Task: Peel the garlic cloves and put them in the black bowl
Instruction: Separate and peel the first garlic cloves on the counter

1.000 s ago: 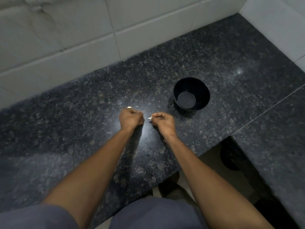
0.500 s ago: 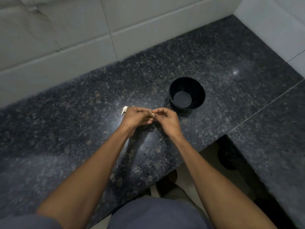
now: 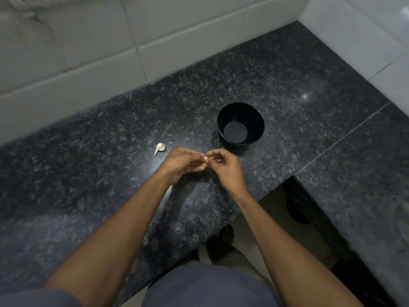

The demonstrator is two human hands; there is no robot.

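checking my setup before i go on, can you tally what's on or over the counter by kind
garlic cloves: 2, one lying on the counter, one pinched between the left hand and right hand
black bowl: 1, nothing visible inside
total: 3

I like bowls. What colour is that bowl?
Black, inside and out: the bowl, seen from the head view.

Dim, slightly soft wide-angle view with bent edges; overhead light leaves small glare spots on the dark counter (image 3: pixel 287 89).
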